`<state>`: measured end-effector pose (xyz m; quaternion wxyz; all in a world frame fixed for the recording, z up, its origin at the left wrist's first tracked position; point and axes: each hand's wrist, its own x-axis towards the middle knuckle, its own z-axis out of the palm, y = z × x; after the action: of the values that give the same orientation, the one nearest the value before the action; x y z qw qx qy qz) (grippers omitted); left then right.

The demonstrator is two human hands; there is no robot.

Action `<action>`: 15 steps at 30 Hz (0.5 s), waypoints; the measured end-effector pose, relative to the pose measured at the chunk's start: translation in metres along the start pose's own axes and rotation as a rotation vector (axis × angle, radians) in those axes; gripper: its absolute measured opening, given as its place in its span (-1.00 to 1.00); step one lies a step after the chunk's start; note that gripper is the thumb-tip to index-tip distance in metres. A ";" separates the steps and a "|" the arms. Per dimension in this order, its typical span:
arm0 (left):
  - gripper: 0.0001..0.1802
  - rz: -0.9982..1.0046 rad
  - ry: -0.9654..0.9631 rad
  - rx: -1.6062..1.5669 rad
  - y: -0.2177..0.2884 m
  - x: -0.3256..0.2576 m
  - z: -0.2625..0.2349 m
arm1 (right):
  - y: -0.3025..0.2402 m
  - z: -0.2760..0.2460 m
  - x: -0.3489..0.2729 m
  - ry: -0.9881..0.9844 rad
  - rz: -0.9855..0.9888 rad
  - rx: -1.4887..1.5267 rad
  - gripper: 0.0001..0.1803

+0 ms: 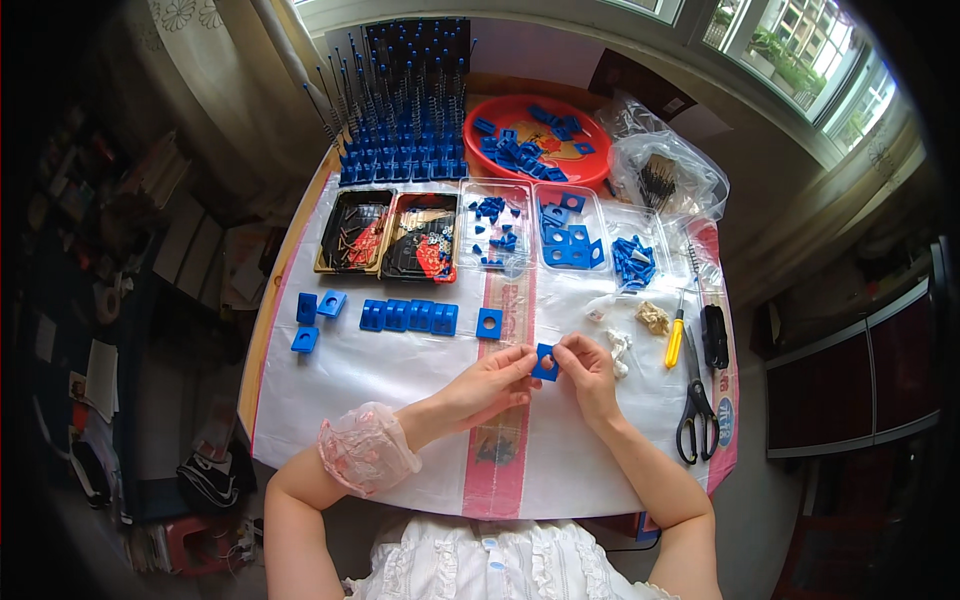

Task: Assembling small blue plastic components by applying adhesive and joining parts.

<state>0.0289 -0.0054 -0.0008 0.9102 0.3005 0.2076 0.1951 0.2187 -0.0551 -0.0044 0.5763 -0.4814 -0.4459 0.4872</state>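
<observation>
Both of my hands meet over the middle of the table (300, 400), closed on one small blue square piece (545, 362) with a hole in it. My left hand (490, 385) pinches its left edge with thumb and forefinger, and my right hand (590, 370) curls around its right side, so the piece hangs just above the white plastic sheet (400, 370) where I can look straight down at it. Whether my right fingers are pressing something into the hole I cannot tell; the piece hides them. Just beyond my hands sit a lone blue block (489, 323) and a row of blue blocks (408, 316) lined up side by side, with three more loose blocks (315, 318) off to the left. Farther back, the clear trays (570, 235) of blue parts and two dark trays (390, 235) of small hardware stand in a line, near enough to reach, I judge. A red bowl (535, 140) of blue pieces and a rack of upright rods (405, 110) fill the far edge. On my right lie the yellow-handled tool (676, 340) and black scissors (697, 400), apart from my hands.
</observation>
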 end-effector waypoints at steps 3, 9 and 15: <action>-0.74 -0.015 -0.059 -0.104 -0.007 0.003 -0.003 | -0.009 0.002 -0.003 -0.016 0.046 -0.029 -0.86; -0.67 -0.061 -0.092 -0.239 -0.007 -0.002 -0.004 | -0.013 0.001 -0.002 -0.027 0.087 -0.077 -0.87; -0.61 -0.049 -0.081 -0.333 -0.003 0.000 -0.002 | -0.021 0.001 -0.003 0.148 -0.222 -0.385 -0.90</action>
<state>0.0282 -0.0063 -0.0043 0.9596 0.1479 0.1426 0.1924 0.2197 -0.0595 0.0167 0.5551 -0.5646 -0.5374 0.2903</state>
